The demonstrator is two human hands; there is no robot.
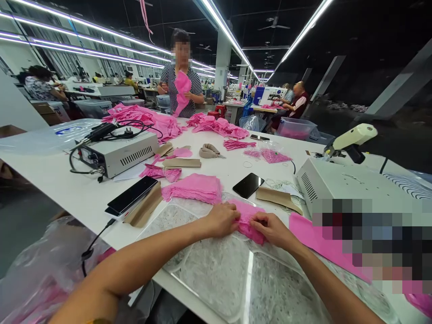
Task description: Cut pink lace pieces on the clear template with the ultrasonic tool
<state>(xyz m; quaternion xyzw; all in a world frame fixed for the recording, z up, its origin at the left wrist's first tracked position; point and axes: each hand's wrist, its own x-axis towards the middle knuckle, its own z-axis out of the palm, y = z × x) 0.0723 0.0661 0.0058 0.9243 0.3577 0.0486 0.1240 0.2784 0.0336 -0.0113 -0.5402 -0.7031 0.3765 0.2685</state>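
A piece of pink lacy fabric (249, 210) lies at the near edge of the table, over a clear-topped, grey marbled mat (216, 274). My left hand (222, 220) rests on the fabric's left part with its fingers curled onto it. At the right end, my right hand (272, 228) pinches the fabric between thumb and fingers. Just beyond my left hand sits a neat stack of pink fabric pieces (194, 188). A longer strip of smooth pink cloth (324, 243) stretches away to the right of my right hand.
Phones (249, 185) and brown card strips (278, 199) surround the work area. Thread snips (211, 151) lie farther back. Grey metal boxes stand left (124, 150) and right (357, 180). Pink fabric heaps (148, 119) cover the far side, where a person in a striped shirt (194, 85) holds pink cloth.
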